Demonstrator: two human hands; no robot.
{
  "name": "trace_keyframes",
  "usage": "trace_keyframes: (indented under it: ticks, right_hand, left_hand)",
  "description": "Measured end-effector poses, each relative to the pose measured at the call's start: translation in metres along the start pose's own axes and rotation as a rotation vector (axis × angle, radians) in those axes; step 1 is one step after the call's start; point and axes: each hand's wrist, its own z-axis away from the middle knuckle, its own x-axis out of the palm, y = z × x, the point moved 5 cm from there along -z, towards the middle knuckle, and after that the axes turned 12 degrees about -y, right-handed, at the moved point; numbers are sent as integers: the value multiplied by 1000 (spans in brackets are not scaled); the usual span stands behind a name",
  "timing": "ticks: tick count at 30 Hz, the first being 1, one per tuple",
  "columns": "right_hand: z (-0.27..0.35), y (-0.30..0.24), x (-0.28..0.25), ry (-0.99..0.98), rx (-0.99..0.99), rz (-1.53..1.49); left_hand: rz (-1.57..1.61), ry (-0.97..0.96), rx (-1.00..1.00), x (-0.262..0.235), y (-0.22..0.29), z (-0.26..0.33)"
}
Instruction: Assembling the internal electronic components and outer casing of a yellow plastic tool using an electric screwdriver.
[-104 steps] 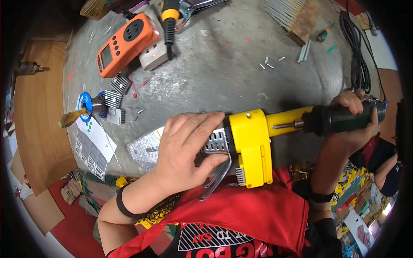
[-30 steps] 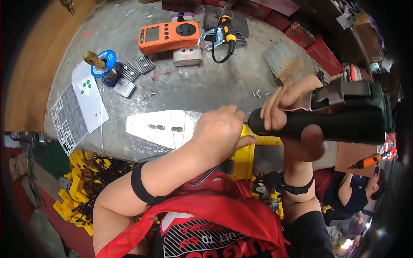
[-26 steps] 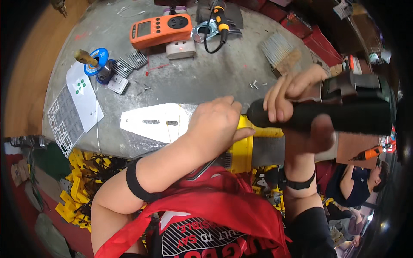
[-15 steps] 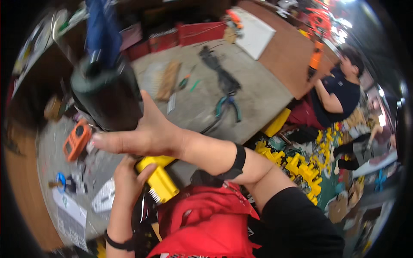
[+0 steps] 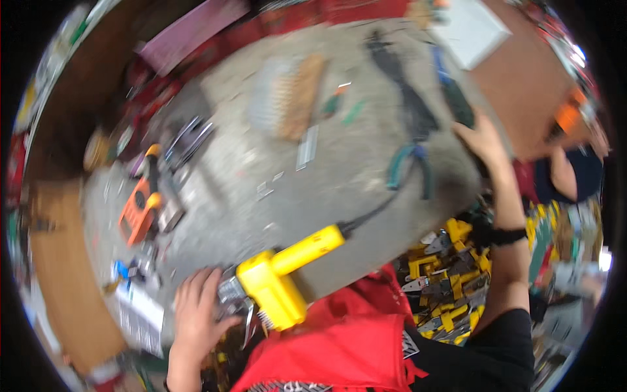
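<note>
A yellow power tool [image 5: 281, 282] with a yellow handle and a black cord lies at the near edge of the grey table [image 5: 339, 163]. My left hand [image 5: 198, 315] grips the metal fitting [image 5: 230, 295] at the tool's left end. Stretched out far to the right, my right hand [image 5: 482, 136] rests at the table's right edge, touching a dark object [image 5: 456, 104] there. Blur hides whether its fingers hold that object. A black band sits on my right wrist.
On the table lie an orange meter [image 5: 137, 212], a wooden wire brush [image 5: 290, 98], green-handled pliers [image 5: 408, 166] and black cables [image 5: 405, 98]. A white sheet [image 5: 140, 315] lies at the left. Yellow parts [image 5: 450, 287] are piled below the table. Another person [image 5: 568, 163] sits at the right.
My right hand has let go of the tool's black handle and reached to the table's right edge. The tool now lies on the table, and the view has swung round.
</note>
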Motion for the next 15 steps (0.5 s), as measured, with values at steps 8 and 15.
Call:
trace_keyframes:
  ticks: [8, 15]
  right_hand:
    - [-6, -46, -18, -69, -172, 437]
    - [25, -128, 26, -153, -219, 217]
  left_hand:
    - [155, 108, 27, 1, -12, -8]
    - [215, 84, 24, 3, -15, -3]
